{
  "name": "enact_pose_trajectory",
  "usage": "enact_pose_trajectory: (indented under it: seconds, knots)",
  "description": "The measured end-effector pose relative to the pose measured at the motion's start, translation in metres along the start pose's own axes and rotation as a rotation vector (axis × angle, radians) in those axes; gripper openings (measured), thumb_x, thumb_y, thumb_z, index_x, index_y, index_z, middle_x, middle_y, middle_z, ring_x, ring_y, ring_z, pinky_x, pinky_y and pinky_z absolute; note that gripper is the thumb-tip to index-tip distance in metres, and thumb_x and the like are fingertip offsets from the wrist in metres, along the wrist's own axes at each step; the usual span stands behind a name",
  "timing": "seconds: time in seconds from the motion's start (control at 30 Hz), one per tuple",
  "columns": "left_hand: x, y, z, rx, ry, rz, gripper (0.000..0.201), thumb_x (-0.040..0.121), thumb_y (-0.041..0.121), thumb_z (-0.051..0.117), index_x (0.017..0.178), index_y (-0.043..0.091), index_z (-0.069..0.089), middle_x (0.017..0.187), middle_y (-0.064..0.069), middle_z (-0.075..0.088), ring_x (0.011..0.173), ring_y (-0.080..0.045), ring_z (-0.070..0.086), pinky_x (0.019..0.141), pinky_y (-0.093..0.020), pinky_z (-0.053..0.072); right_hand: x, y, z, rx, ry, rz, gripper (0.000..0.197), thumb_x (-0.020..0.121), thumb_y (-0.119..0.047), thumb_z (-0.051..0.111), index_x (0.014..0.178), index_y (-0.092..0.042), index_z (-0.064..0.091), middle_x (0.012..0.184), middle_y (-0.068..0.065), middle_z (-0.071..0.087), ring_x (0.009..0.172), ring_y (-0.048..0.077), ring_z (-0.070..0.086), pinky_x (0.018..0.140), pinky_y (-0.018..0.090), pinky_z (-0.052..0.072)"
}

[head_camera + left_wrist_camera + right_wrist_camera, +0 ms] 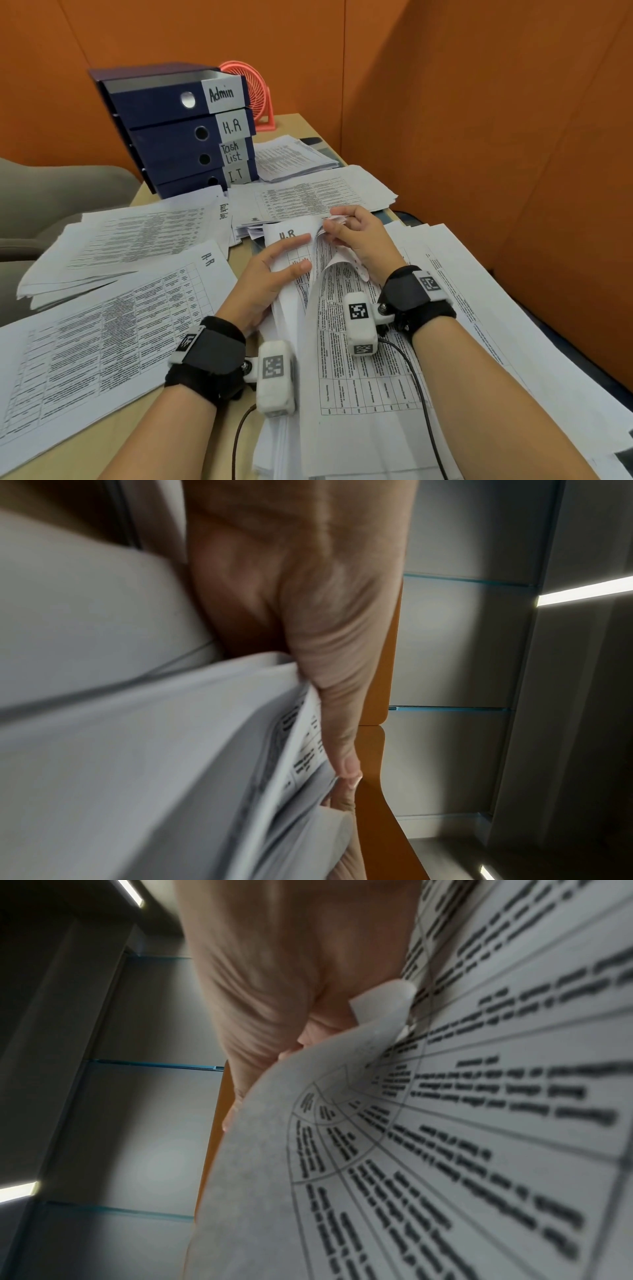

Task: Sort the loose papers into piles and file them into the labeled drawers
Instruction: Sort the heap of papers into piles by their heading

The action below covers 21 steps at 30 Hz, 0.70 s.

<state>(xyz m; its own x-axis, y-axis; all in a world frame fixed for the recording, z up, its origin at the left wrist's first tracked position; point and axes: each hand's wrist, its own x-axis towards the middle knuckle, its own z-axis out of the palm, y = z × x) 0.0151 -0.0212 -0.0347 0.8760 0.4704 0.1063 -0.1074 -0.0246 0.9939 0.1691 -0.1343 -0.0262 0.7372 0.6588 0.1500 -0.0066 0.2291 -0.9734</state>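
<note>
Head view alone shows the labeled drawers (185, 133) stacked at the tabletop's (150, 200) far left; left hand (270, 277) grips the paper stack (291, 308) mid-tabletop, right hand (359, 236) pinches its lifted top corners

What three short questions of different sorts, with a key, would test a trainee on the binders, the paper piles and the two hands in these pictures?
1. True or false: the top binder in the stack is labeled I.T.
2. Multiple choice: the sheet under the left hand is marked A) Admin, B) H.R, C) Task list.
3. Short answer: what is the right hand doing to the bundle of sheets?

Key
1. False: it reads Admin; I.T is on the bottom one.
2. B.
3. It pinches the far corners of sheets and peels them up from the bundle, which the left hand holds.
</note>
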Motion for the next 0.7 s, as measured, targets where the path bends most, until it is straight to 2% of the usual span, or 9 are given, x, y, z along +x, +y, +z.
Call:
enact_pose_trajectory:
  seconds: [0.13,0.23,0.3,0.37,0.43,0.5,0.57,0.63,0.7]
  knots:
    - [0.002,0.000,0.000,-0.020,0.017,0.002,0.041,0.078,0.025,0.074,0.118,0.032,0.068,0.127,0.006,0.064,0.121,-0.018,0.058,0.105,-0.044,0.044,0.001,-0.004,0.002,0.217,0.001,0.046,0.027,0.088,0.006,0.063,0.108,-0.010,0.056,0.088,0.009,0.066,0.071,0.014,0.062,0.070,0.026,0.052]
    - [0.005,-0.002,-0.002,-0.102,0.069,-0.019,0.038,0.089,0.014,0.065,0.124,0.028,0.064,0.126,0.005,0.064,0.114,-0.018,0.063,0.092,-0.031,0.054,0.010,-0.003,-0.004,0.498,0.191,0.138,0.021,0.071,0.000,0.050,0.084,-0.014,0.061,0.096,0.013,0.055,0.080,0.026,0.050,0.078,0.036,0.042]
    - [0.006,-0.003,-0.003,-0.092,0.082,-0.032,0.035,0.092,0.010,0.061,0.122,0.026,0.065,0.126,0.004,0.065,0.111,-0.013,0.064,0.085,-0.022,0.054,0.011,-0.004,-0.010,0.527,0.305,0.166,0.025,0.068,-0.001,0.042,0.075,-0.012,0.063,0.104,0.015,0.054,0.084,0.030,0.049,0.078,0.036,0.042]
    - [0.005,-0.004,-0.003,-0.051,0.097,-0.041,0.033,0.091,0.011,0.063,0.120,0.026,0.067,0.125,0.005,0.065,0.109,-0.009,0.065,0.087,-0.020,0.053,0.007,-0.007,-0.012,0.473,0.338,0.176,0.032,0.072,0.003,0.033,0.074,-0.010,0.062,0.097,0.014,0.061,0.075,0.029,0.054,0.068,0.030,0.045]
    - [0.005,-0.004,-0.002,-0.054,0.128,-0.053,0.041,0.089,0.009,0.066,0.126,0.026,0.061,0.121,0.011,0.064,0.098,0.003,0.066,0.080,-0.016,0.055,0.001,-0.013,-0.010,0.395,0.332,0.206,0.036,0.077,0.003,0.030,0.073,-0.009,0.063,0.077,0.009,0.056,0.050,0.016,0.050,0.048,0.017,0.041]
    - [0.005,-0.003,-0.001,-0.074,0.146,-0.038,0.052,0.088,0.007,0.067,0.133,0.027,0.052,0.118,0.018,0.058,0.089,0.009,0.066,0.071,-0.013,0.054,-0.003,-0.016,-0.006,0.240,0.299,0.210,0.041,0.079,0.003,0.031,0.080,-0.010,0.069,0.065,0.003,0.046,0.034,0.008,0.037,0.037,0.016,0.031]
    - [0.004,-0.002,-0.001,-0.070,0.102,-0.020,0.048,0.088,0.006,0.067,0.131,0.025,0.058,0.125,0.011,0.061,0.103,-0.003,0.066,0.083,-0.025,0.056,-0.002,-0.014,-0.004,0.053,0.218,0.193,0.053,0.080,0.003,0.032,0.102,-0.021,0.074,0.067,-0.001,0.048,0.036,0.008,0.035,0.038,0.020,0.030]
    - [-0.001,0.003,0.000,-0.031,0.025,0.003,0.040,0.089,0.006,0.064,0.121,0.029,0.066,0.129,0.005,0.062,0.113,-0.018,0.063,0.095,-0.039,0.053,0.000,-0.013,-0.002,-0.091,0.113,0.182,0.065,0.081,0.003,0.031,0.119,-0.035,0.066,0.073,0.000,0.051,0.038,0.009,0.036,0.038,0.022,0.033]
    - [-0.004,0.007,0.001,-0.008,-0.030,0.027,0.043,0.091,0.000,0.059,0.117,0.032,0.069,0.130,0.002,0.061,0.116,-0.025,0.062,0.096,-0.044,0.052,0.002,-0.011,-0.001,-0.160,0.060,0.178,0.068,0.081,0.004,0.032,0.123,-0.040,0.062,0.078,0.009,0.051,0.041,0.011,0.037,0.039,0.022,0.034]
